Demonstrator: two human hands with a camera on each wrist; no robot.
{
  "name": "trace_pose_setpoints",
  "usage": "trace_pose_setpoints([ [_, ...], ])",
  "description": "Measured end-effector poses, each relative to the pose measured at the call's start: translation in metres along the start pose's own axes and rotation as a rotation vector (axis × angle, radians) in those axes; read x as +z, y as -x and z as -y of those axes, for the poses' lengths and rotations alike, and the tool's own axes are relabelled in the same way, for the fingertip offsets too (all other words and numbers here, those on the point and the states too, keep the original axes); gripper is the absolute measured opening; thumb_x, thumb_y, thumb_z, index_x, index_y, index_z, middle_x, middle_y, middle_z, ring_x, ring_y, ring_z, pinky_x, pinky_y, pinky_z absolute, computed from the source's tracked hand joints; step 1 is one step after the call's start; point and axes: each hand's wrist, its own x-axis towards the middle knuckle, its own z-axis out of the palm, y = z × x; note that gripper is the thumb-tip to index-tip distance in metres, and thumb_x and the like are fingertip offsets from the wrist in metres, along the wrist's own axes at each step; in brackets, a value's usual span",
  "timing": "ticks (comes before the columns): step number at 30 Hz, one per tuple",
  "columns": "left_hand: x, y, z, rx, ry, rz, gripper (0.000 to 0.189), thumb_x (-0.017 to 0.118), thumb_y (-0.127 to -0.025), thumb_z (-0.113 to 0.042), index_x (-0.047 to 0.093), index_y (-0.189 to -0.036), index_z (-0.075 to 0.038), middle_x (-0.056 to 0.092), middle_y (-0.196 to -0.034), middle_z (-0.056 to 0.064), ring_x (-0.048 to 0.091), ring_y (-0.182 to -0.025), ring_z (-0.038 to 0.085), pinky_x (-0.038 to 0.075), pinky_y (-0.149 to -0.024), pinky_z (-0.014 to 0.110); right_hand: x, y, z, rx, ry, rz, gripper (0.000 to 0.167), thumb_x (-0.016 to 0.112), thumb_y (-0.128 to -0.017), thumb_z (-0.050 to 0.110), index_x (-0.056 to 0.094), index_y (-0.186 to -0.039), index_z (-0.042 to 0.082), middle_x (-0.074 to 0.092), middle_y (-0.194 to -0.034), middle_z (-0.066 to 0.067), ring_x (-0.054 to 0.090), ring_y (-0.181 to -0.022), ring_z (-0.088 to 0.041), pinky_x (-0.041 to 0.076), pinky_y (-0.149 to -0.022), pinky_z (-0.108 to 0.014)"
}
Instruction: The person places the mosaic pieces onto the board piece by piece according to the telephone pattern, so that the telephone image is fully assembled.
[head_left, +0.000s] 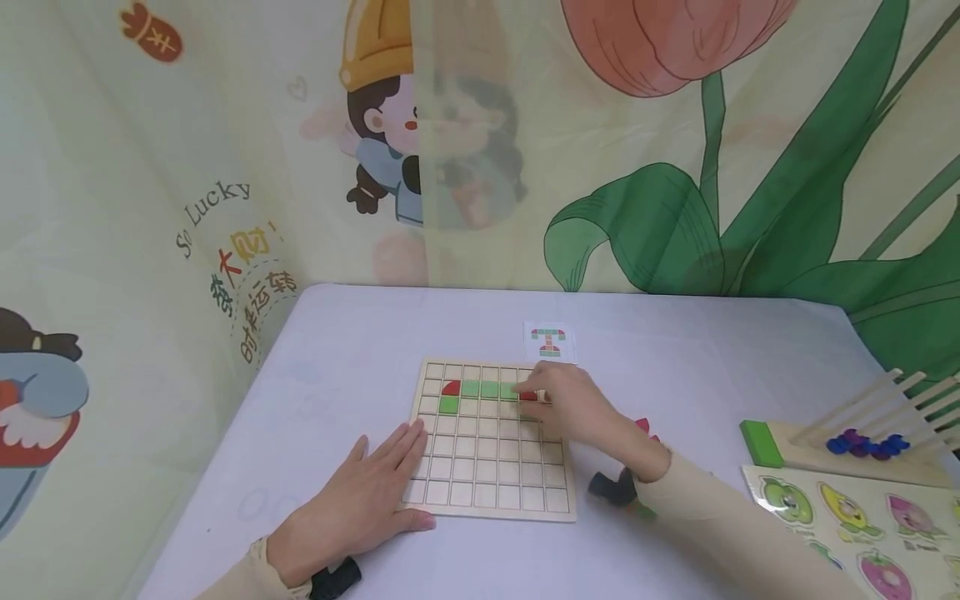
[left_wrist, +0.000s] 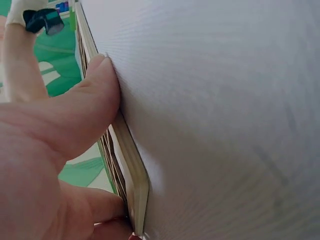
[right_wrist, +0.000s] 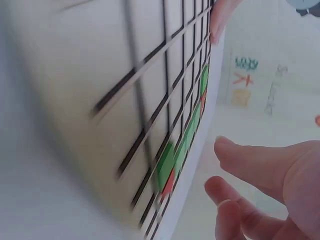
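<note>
A square wooden grid board lies on the white table. Along its upper rows are a red rounded piece, a green square under it, a row of green squares and another red piece, partly hidden. My left hand rests against the board's left side with straight fingers; its thumb touches the near edge. Over the upper right cells hovers my right hand. Its thumb and fingers stand apart with nothing between them, and a green piece sits in the grid nearby.
Behind the board lies a card printed with a T-shaped pattern. Red pieces show beyond my right forearm. At the right are a peg stand with purple and blue beads and a fruit-picture sheet. A printed curtain hangs behind.
</note>
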Motion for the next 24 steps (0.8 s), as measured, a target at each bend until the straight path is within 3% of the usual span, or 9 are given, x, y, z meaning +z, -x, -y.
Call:
trace_pose_setpoints([
  [7, -0.003, 0.0, -0.002, -0.023, -0.013, 0.02, 0.105, 0.07, -0.086, -0.064, 0.03, -0.161, -0.002, 0.026, -0.171, 0.011, 0.024, -0.159, 0.03, 0.021, -0.12, 0.071, -0.021, 0.033, -0.051, 0.16, 0.055, -0.05, 0.028, 0.077, -0.088, 0.01, 0.079, -0.117, 0.01, 0.075, -0.096, -0.004, 0.056, -0.071, -0.012, 0.045, -0.064, -0.026],
  [12, -0.004, 0.0, -0.001, -0.021, -0.01, 0.019, 0.106, 0.069, -0.086, -0.065, 0.029, -0.161, -0.002, 0.026, -0.171, 0.011, 0.024, -0.159, 0.03, 0.021, -0.119, 0.072, -0.028, 0.044, -0.071, 0.238, 0.08, -0.061, 0.032, 0.08, -0.087, 0.012, 0.078, -0.119, 0.007, 0.074, -0.098, -0.01, 0.057, -0.075, -0.016, 0.046, -0.063, -0.026],
  [24, -0.001, -0.001, -0.004, -0.01, -0.016, 0.02, 0.104, 0.07, -0.087, -0.063, 0.03, -0.16, -0.001, 0.027, -0.17, 0.011, 0.025, -0.159, 0.03, 0.022, -0.119, 0.072, -0.024, 0.038, -0.079, 0.174, 0.078, -0.03, 0.037, 0.082, -0.085, 0.008, 0.077, -0.121, 0.009, 0.075, -0.106, -0.009, 0.06, -0.084, -0.018, 0.048, -0.071, -0.029],
])
